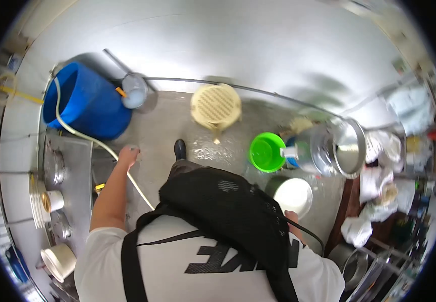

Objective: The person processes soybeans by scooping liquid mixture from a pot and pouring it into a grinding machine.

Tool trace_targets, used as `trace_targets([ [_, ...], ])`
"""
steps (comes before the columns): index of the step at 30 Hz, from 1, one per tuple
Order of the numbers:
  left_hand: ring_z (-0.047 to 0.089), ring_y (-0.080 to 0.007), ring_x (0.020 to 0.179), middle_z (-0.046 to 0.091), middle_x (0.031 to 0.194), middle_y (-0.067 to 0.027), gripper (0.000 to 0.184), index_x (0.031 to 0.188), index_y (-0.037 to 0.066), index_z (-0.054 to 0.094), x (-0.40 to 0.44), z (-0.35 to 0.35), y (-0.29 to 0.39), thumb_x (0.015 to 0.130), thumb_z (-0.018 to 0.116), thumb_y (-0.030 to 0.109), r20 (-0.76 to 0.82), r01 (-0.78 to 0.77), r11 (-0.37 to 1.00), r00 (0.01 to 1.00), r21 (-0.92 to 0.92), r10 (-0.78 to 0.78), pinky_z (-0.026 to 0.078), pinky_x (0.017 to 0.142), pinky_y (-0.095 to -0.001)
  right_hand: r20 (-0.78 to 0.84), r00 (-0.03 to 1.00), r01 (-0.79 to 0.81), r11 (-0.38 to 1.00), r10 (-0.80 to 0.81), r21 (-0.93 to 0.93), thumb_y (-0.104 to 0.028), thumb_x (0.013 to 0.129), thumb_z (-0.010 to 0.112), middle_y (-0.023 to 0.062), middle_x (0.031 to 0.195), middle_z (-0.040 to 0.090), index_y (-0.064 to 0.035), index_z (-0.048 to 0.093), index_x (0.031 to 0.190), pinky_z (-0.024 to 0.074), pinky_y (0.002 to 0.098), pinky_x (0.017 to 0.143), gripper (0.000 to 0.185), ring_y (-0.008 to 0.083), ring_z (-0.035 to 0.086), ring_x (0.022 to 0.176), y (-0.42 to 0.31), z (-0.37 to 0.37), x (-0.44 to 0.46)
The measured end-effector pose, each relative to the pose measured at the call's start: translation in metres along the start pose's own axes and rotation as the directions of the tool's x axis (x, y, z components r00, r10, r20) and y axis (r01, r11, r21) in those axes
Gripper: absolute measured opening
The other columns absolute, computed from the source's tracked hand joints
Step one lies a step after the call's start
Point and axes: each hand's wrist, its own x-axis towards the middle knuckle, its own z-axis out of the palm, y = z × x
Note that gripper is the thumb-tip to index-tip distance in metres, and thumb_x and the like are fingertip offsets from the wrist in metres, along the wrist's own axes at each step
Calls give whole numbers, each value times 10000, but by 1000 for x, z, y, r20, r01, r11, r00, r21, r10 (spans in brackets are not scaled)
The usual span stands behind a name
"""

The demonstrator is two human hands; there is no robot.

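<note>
My left hand (128, 155) is at the pale hose (106, 147), which runs from the rim of the blue barrel (99, 103) down past my forearm. Its fingers look curled, but whether they grip the hose is not clear. On the other side, my right hand (292, 217) is beside the near edge of a round container with white contents (293, 195). Most of its fingers are hidden, so its hold on the container cannot be made out. A bright green bucket (267, 152) stands just beyond that container.
A cream stool (216, 104) stands by the wall. A large metal vessel (348, 147) is at the right, near white bags (376, 183). Left of me is a metal counter (79, 166) with a white bucket (59, 261) near it. The floor (208, 151) looks wet.
</note>
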Motion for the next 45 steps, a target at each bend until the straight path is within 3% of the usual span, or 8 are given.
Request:
trace_targets([
  [7,595,-487,1230,646,1257,-346,652,1330,-96,585,246,-112,-43,962,650,438,-283,-18,967,957,-252,-56,471,1068,-502,-27,977,-182,895,211,407,-309,950,631,66,779,594,-50,639,1034,436,318,477,272,193,636,618,-265,53,113],
  [13,534,-485,1302,575,1358,-349,642,1438,-50,505,538,-203,-63,983,657,376,-589,-247,964,795,-97,144,432,1114,-524,236,970,4,970,55,-243,-247,1001,678,67,866,671,2,652,1224,577,325,607,335,173,665,641,-444,178,140],
  [20,604,-455,1188,613,1314,-262,484,1318,11,574,728,-258,-65,948,715,290,-593,-317,943,741,105,315,509,1000,-509,230,973,-54,989,21,140,-238,1009,696,122,1004,730,13,655,1273,581,335,716,366,167,720,814,-612,247,92],
  [32,659,-430,1085,675,1153,-236,468,1178,-36,587,718,-239,-19,847,755,249,-516,-259,775,851,-577,-100,531,944,-460,55,953,-297,954,299,-41,-273,966,684,120,948,713,22,685,1147,588,340,673,346,191,697,726,-473,268,42],
  [34,659,-447,1113,663,1231,-266,344,1122,-23,660,674,-253,-2,874,694,212,-193,-231,904,929,360,315,541,969,-482,25,953,-303,952,302,36,-279,966,683,112,932,712,20,687,1130,585,344,666,341,190,696,722,-455,271,30],
  [36,679,-421,1128,692,1218,-246,261,1092,21,720,658,-247,-19,888,660,173,25,-334,690,909,642,417,565,961,-494,-20,953,-298,945,304,136,-286,966,682,104,916,711,17,688,1113,581,347,658,337,189,695,719,-441,269,24],
  [41,785,-328,928,789,1076,-115,190,1057,94,787,522,-218,-22,897,699,146,269,-304,345,952,888,145,631,597,-542,11,972,-234,972,234,-16,-398,951,643,161,970,724,-39,700,1132,568,419,770,406,282,700,864,-407,275,27],
  [45,723,-426,1051,745,1094,-228,187,1141,14,636,433,-218,-46,1003,571,123,176,-267,574,962,774,210,587,885,-509,-61,973,-215,973,221,87,-440,946,607,233,1139,734,-58,707,1194,544,485,935,467,429,691,1100,-371,274,7],
])
